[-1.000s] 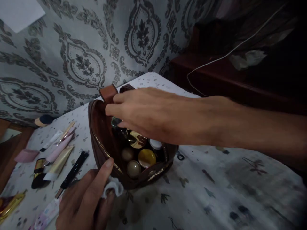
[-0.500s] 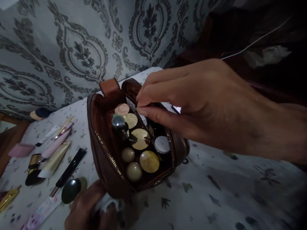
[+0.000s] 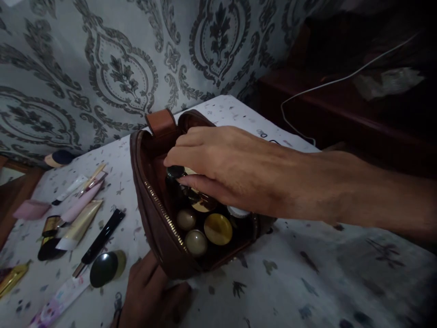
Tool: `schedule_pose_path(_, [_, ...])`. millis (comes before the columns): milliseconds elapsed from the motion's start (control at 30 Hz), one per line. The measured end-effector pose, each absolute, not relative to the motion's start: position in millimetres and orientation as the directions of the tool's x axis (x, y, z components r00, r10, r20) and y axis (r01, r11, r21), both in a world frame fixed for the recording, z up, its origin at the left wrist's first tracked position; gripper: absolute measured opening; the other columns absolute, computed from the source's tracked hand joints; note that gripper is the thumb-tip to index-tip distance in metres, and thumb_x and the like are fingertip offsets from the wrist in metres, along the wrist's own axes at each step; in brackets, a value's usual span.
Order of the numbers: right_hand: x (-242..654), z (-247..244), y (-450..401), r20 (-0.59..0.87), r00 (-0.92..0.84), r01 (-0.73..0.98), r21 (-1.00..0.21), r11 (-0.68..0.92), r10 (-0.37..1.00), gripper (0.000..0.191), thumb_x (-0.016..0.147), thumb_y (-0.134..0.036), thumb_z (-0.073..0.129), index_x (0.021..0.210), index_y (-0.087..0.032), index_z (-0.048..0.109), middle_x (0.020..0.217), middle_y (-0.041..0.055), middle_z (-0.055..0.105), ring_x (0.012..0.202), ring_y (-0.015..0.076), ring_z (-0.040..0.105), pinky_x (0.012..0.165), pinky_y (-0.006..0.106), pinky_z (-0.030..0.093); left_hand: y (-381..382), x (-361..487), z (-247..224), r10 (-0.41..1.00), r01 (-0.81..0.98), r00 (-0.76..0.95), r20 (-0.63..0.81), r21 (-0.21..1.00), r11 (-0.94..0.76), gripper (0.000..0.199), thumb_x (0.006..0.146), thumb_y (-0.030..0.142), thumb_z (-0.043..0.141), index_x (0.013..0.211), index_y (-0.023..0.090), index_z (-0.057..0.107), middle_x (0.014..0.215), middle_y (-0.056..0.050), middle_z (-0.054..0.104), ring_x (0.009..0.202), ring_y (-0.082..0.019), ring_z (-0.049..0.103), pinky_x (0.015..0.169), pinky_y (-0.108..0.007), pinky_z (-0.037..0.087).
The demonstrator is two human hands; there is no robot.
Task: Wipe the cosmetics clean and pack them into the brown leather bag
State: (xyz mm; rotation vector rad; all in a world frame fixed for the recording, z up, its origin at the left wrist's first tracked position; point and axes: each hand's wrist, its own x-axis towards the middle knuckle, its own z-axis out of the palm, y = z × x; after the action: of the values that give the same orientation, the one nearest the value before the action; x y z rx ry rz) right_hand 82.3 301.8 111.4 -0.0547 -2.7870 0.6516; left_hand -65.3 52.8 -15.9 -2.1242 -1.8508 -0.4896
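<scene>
A brown zip-up makeup bag (image 3: 150, 228) stands open on the patterned cloth, packed with upright round-topped containers. My right hand (image 3: 218, 164) reaches in from the right. Its thumb and fingers close around the dark cap of a small bottle (image 3: 175, 171), and the hand hides much of the bag's far half. Near the front, a yellow-topped container (image 3: 218, 229) and two small pale round caps show, one of them a beige cap (image 3: 195, 243). My left hand (image 3: 150, 291) grips the bag's lower near corner; some of its fingers are hidden by the bag.
Left of the bag lie a black tube (image 3: 104, 237), a round dark-lidded jar (image 3: 104, 269), a gold tube (image 3: 80, 225), a pink sponge (image 3: 31, 209) and other cosmetics. Patterned fabric (image 3: 123, 73) hangs behind. A white cable (image 3: 327, 84) trails over dark furniture at the right.
My right hand has moved left and down into the bag, onto the dark-capped bottle. A whitish thing that was at my left hand no longer shows, and that hand has shifted against the bag.
</scene>
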Motion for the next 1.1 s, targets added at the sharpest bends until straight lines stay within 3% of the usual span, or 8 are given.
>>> schedule_pose_path(133, [82,108,300,0.295,-0.945,0.016,-0.386,0.922,0.140,0.018,0.094,-0.014,0.051,0.106,-0.019,0.063,0.102,0.0052,0.063,0.092,0.0195,0.058,0.077,0.031,0.045,55,-61,-15,0.904,0.998,0.061,0.423,0.004,-0.069,0.019,0.086,0.026,0.056,0.097,0.023,0.071,0.088,-0.006,0.074,0.076,-0.018,0.071,0.063,-0.023,0.056])
schedule_pose_path(400, [78,111,298,0.289,-0.950,0.026,-0.308,0.951,0.120,0.019,0.091,-0.008,0.050,0.104,-0.015,0.062,0.099,0.0052,0.062,0.087,0.0183,0.057,0.073,0.030,0.044,59,-50,-14,0.915,1.000,0.011,0.403,0.021,-0.021,0.018,0.085,0.027,0.055,0.090,0.024,0.073,0.073,-0.003,0.071,0.066,-0.017,0.068,0.059,-0.023,0.054])
schedule_pose_path(533, [79,112,298,0.298,-0.947,0.008,-0.349,0.937,0.118,0.015,0.092,-0.009,0.052,0.102,-0.015,0.062,0.097,0.0069,0.063,0.089,0.0191,0.057,0.075,0.031,0.043,61,-48,-16,0.907,0.999,-0.019,0.421,0.047,-0.001,0.020,0.087,0.026,0.053,0.089,0.024,0.073,0.064,-0.002,0.065,0.064,-0.017,0.067,0.060,-0.024,0.056])
schedule_pose_path(767, [82,116,302,0.354,-0.920,0.012,-0.410,0.912,0.171,0.019,0.094,-0.014,0.049,0.107,-0.018,0.063,0.098,0.0065,0.065,0.090,0.0192,0.060,0.079,0.032,0.047,64,-54,-19,0.896,0.989,0.020,0.444,0.125,-0.084,0.020,0.091,0.026,0.050,0.090,0.021,0.070,0.088,-0.008,0.071,0.073,-0.017,0.070,0.057,-0.023,0.057])
schedule_pose_path(933, [91,117,303,0.496,-0.845,-0.004,-0.385,0.923,0.203,0.025,0.097,-0.020,0.047,0.115,-0.018,0.064,0.112,0.0099,0.066,0.105,0.0231,0.061,0.092,0.039,0.049,66,-52,-21,0.876,0.979,0.016,0.483,0.169,-0.111,0.017,0.090,0.024,0.051,0.092,0.021,0.068,0.092,-0.008,0.070,0.080,-0.019,0.069,0.061,-0.024,0.057])
schedule_pose_path(1033, [100,107,306,0.628,-0.702,0.019,-0.456,0.890,0.337,0.030,0.097,-0.032,0.051,0.121,-0.019,0.063,0.122,0.0112,0.065,0.115,0.0265,0.059,0.098,0.044,0.048,68,-47,-21,0.847,0.960,-0.058,0.528,0.263,-0.098,0.017,0.093,0.026,0.050,0.087,0.021,0.065,0.088,-0.007,0.067,0.078,-0.018,0.067,0.060,-0.025,0.055])
schedule_pose_path(1100, [104,93,308,0.621,-0.578,0.060,-0.614,0.787,0.529,0.037,0.097,-0.042,0.051,0.126,-0.020,0.061,0.127,0.0106,0.064,0.119,0.0271,0.058,0.101,0.046,0.048,69,-44,-21,0.847,0.941,-0.096,0.522,0.326,-0.094,0.019,0.095,0.027,0.048,0.085,0.021,0.063,0.089,-0.007,0.066,0.078,-0.018,0.066,0.061,-0.025,0.053])
